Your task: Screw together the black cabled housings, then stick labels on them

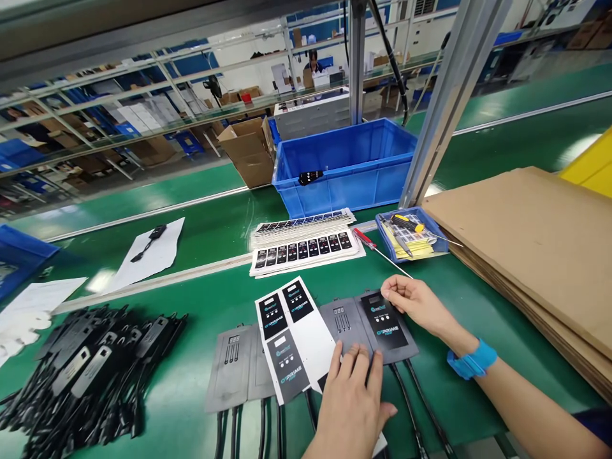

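My right hand (415, 306) is pinched at the upper right corner of a black OTPRIME label (384, 324), which lies over the face of a grey device casing (406, 347). With its fingers spread, my left hand (351, 398) rests on the lower edge of the neighbouring grey casing (340, 319) and reaches the edge of the labelled one. A white label sheet (310, 331) with several black labels lies left of my hands, partly over more grey casings (229, 366). Black cables (415, 408) run from the casings toward me.
Black cabled adapters (100, 363) are heaped at left. Label strips (306, 250), a red-handled screwdriver (366, 238) and a small blue tray (433, 239) lie behind. A blue bin (344, 185) stands beside a metal post (454, 102). Cardboard sheets (530, 236) are stacked at right.
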`<state>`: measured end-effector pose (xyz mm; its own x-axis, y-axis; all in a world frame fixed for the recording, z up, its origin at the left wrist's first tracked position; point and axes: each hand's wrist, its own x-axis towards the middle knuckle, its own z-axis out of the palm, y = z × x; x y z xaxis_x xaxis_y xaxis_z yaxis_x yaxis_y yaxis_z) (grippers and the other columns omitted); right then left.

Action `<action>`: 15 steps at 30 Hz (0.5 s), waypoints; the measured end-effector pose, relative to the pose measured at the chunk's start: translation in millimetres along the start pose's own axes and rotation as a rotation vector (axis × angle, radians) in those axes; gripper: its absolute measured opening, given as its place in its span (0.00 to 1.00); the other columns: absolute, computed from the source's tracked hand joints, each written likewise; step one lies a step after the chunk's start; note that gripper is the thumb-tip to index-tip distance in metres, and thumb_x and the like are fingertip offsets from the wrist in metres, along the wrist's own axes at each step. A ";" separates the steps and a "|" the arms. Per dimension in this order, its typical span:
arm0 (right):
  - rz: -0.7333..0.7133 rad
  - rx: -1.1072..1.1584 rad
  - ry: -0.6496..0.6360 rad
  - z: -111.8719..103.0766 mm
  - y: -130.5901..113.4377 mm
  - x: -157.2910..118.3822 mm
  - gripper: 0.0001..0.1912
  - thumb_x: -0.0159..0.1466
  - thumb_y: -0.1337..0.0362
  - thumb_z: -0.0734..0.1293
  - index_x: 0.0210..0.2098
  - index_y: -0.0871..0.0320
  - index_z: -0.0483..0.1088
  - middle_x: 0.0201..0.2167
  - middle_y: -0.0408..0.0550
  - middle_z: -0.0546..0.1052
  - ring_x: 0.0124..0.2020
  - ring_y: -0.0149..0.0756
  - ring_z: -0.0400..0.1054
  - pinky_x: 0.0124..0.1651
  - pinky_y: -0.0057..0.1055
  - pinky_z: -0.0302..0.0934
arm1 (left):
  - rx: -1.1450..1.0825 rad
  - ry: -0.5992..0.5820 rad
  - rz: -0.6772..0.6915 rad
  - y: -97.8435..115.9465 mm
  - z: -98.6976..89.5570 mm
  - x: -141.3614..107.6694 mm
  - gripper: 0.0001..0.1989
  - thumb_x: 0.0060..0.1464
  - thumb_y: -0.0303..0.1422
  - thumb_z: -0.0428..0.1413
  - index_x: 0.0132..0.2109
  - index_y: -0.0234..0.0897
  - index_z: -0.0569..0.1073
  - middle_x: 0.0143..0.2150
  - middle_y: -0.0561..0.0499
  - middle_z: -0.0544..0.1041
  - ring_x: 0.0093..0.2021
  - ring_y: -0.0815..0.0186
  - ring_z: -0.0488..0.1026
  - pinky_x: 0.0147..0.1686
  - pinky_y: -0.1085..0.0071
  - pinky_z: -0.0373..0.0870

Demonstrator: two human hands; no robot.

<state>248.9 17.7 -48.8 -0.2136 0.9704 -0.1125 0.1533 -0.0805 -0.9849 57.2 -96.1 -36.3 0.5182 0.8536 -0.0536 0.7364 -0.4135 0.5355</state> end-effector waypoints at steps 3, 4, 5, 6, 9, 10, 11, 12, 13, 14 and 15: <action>-0.004 -0.017 0.000 -0.2 0.3 0.2 0.17 0.59 0.50 0.67 0.30 0.59 0.69 0.24 0.42 0.67 0.23 0.29 0.57 0.24 0.27 0.53 | 0.086 -0.033 -0.005 4.8 -3.3 3.8 0.37 0.46 0.37 0.67 0.63 0.38 0.66 0.54 0.33 0.72 0.55 0.37 0.69 0.57 0.34 0.60; -0.006 -0.024 0.001 -0.3 0.3 0.2 0.16 0.59 0.51 0.67 0.30 0.59 0.69 0.24 0.42 0.67 0.23 0.28 0.57 0.24 0.27 0.52 | 0.135 -0.068 -0.009 7.1 -5.0 5.7 0.37 0.46 0.37 0.68 0.63 0.37 0.66 0.54 0.32 0.73 0.55 0.37 0.69 0.56 0.35 0.61; -0.009 -0.032 0.001 -0.3 0.4 0.4 0.16 0.59 0.51 0.67 0.30 0.59 0.69 0.24 0.42 0.68 0.23 0.28 0.57 0.24 0.27 0.52 | 0.189 -0.107 -0.011 9.6 -6.8 7.8 0.37 0.47 0.37 0.67 0.63 0.35 0.67 0.53 0.31 0.73 0.54 0.37 0.70 0.56 0.35 0.63; -0.013 -0.041 0.002 -0.2 0.5 0.5 0.15 0.59 0.51 0.67 0.30 0.59 0.70 0.24 0.42 0.68 0.23 0.28 0.57 0.24 0.27 0.52 | 0.241 -0.140 -0.007 11.8 -8.5 9.8 0.37 0.47 0.38 0.67 0.62 0.32 0.67 0.53 0.29 0.73 0.54 0.37 0.70 0.55 0.36 0.64; -0.022 -0.069 0.007 0.7 1.4 1.2 0.15 0.59 0.52 0.66 0.31 0.59 0.70 0.25 0.43 0.69 0.23 0.29 0.58 0.23 0.27 0.52 | 0.353 -0.182 0.024 14.7 -9.3 12.8 0.37 0.49 0.41 0.66 0.62 0.28 0.67 0.51 0.28 0.74 0.52 0.38 0.71 0.53 0.37 0.67; -0.026 -0.080 0.009 1.1 1.9 1.5 0.15 0.59 0.52 0.66 0.31 0.59 0.70 0.25 0.44 0.69 0.23 0.29 0.59 0.24 0.27 0.53 | 0.378 -0.171 0.039 13.9 -7.5 12.4 0.38 0.48 0.43 0.66 0.61 0.28 0.67 0.50 0.28 0.74 0.51 0.38 0.72 0.52 0.38 0.69; -0.031 -0.090 0.012 1.4 2.5 2.0 0.15 0.59 0.52 0.66 0.31 0.59 0.70 0.25 0.44 0.70 0.24 0.30 0.60 0.25 0.27 0.55 | 0.401 -0.137 0.053 12.2 -4.8 11.3 0.38 0.47 0.44 0.66 0.61 0.29 0.68 0.49 0.30 0.75 0.50 0.39 0.73 0.51 0.39 0.70; -0.038 -0.101 0.016 1.7 3.2 2.5 0.15 0.59 0.51 0.67 0.31 0.59 0.70 0.25 0.45 0.71 0.25 0.31 0.62 0.26 0.27 0.57 | 0.420 -0.083 0.069 10.0 -1.4 9.7 0.37 0.47 0.46 0.66 0.60 0.30 0.69 0.48 0.31 0.76 0.48 0.41 0.74 0.50 0.40 0.72; -0.045 -0.113 0.020 1.9 3.9 3.0 0.16 0.59 0.51 0.67 0.30 0.59 0.70 0.26 0.46 0.71 0.26 0.32 0.63 0.28 0.28 0.59 | 0.436 -0.015 0.084 7.4 2.3 7.7 0.37 0.46 0.47 0.66 0.59 0.32 0.70 0.47 0.34 0.76 0.47 0.43 0.75 0.49 0.41 0.73; -0.051 -0.125 0.023 1.9 4.7 3.6 0.16 0.58 0.51 0.67 0.30 0.59 0.70 0.26 0.46 0.72 0.27 0.33 0.65 0.29 0.29 0.60 | 0.449 0.058 0.099 4.9 6.0 5.7 0.36 0.47 0.48 0.65 0.58 0.34 0.71 0.46 0.37 0.77 0.47 0.45 0.75 0.49 0.43 0.74; -0.057 -0.139 0.026 1.9 5.6 4.2 0.16 0.58 0.50 0.67 0.30 0.58 0.70 0.27 0.47 0.73 0.28 0.34 0.66 0.31 0.29 0.62 | 0.461 0.129 0.110 2.6 9.3 3.9 0.34 0.47 0.50 0.64 0.58 0.36 0.72 0.45 0.39 0.77 0.46 0.48 0.75 0.48 0.45 0.75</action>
<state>247.0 20.9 -55.1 -0.2012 0.9782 -0.0518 0.2737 0.0054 -0.9618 65.2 -96.8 -43.0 0.5671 0.8172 0.1030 0.8112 -0.5758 0.1020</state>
